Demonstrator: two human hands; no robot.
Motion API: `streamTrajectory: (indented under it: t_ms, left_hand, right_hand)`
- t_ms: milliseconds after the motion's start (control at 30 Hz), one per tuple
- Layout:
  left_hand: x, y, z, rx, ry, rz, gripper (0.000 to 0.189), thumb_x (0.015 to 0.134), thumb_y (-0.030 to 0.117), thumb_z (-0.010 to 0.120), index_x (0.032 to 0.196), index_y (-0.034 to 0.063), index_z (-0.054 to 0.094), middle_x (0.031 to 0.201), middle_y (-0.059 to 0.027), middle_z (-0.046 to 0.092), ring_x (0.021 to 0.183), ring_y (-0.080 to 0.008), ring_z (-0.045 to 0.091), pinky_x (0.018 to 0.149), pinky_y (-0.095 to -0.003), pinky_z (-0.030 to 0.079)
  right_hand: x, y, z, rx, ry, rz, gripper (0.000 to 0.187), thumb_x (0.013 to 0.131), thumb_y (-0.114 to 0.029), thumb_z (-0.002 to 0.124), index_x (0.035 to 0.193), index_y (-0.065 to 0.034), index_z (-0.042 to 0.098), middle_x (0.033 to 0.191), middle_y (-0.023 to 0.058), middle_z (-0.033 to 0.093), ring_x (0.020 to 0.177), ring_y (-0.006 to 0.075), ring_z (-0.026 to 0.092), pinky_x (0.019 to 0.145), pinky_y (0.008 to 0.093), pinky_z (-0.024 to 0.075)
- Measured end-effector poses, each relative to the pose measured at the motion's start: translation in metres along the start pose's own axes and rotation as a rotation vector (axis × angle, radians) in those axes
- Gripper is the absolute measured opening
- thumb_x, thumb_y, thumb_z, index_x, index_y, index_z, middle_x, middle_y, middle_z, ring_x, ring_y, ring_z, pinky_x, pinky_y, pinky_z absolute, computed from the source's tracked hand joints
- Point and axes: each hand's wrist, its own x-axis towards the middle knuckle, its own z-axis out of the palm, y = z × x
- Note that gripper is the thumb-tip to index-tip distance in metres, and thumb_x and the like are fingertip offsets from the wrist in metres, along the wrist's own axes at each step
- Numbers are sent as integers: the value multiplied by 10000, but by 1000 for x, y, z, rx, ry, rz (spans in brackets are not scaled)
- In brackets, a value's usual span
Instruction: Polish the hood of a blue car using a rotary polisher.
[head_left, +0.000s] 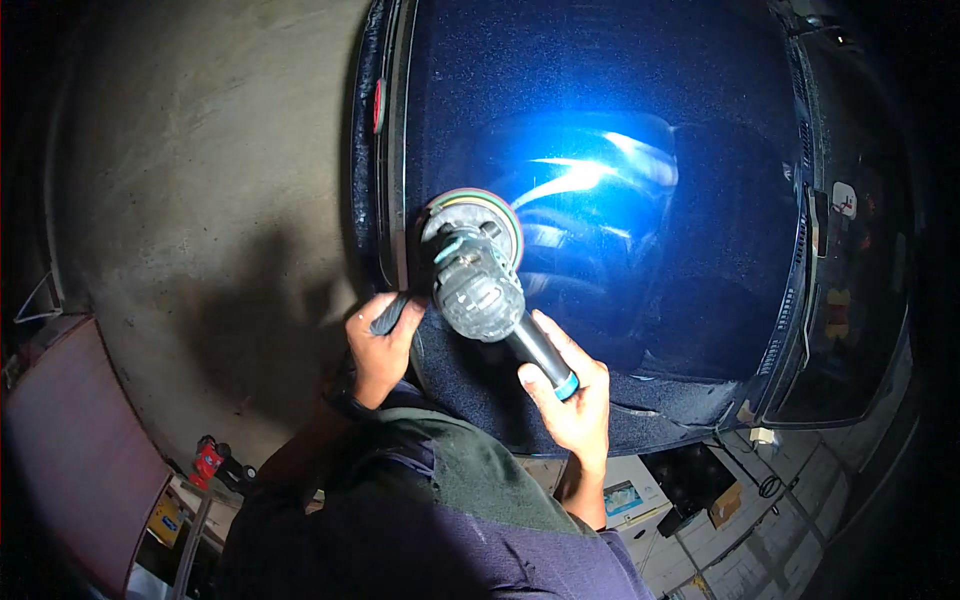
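A grey and black power polisher (480, 296) with a round backing pad (508, 212) rests on the front part of a dark blue car hood (592, 247). My left hand (384, 341) grips its black side handle, left of the tool's head. My right hand (574, 386) is wrapped around the black body's rear end, by a blue ring. The pad's working face is hidden against the paint. Bright light reflects off a glossy patch beyond the pad, while the hood around it looks speckled with dust or droplets.
The car's front edge with a red badge (379, 106) borders a concrete floor (195, 150). Windshield and wiper (817, 225) lie at right. Boxes (634, 491) stand on tiles below the car's side. A pinkish panel (75, 442) and a red and black object (214, 461) are lower left.
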Motion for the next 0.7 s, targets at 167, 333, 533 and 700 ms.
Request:
streamTrajectory:
  t_ms: [167, 333, 533, 700]
  left_hand:
    - [1, 30, 37, -1, -86, -8, 193, 860, 158, 815, 850, 5, 698, 673, 5, 630, 629, -39, 540, 578, -240, 457]
    - [15, 60, 92, -92, -284, -56, 193, 853, 174, 824, 896, 17, 719, 700, 14, 647, 642, -37, 554, 583, -222, 466]
    - [18, 75, 142, -107, -479, 150, 218, 847, 185, 811, 896, -13, 736, 734, -126, 713, 631, -135, 679, 576, -280, 517]
    - [26, 79, 142, -99, -533, 154, 216, 870, 195, 788, 930, -10, 756, 768, -127, 733, 660, -119, 681, 592, -279, 521]
  right_hand:
    - [-19, 9, -27, 122, 201, 41, 599, 862, -226, 794, 1351, 49, 585, 1165, 121, 704, 1029, 147, 630, 940, 282, 482]
    - [-43, 33, -65, 164, 451, 102, 602, 913, -303, 723, 1372, 53, 563, 772, 14, 606, 521, 56, 469, 471, 226, 389]
    - [-70, 56, -94, 243, 630, 100, 584, 995, -395, 599, 1373, 40, 506, 571, -32, 437, 438, 48, 373, 402, 229, 370]
    - [-72, 59, -86, 232, 650, 89, 577, 999, -355, 605, 1393, 53, 500, 589, -23, 470, 461, 49, 406, 424, 230, 384]
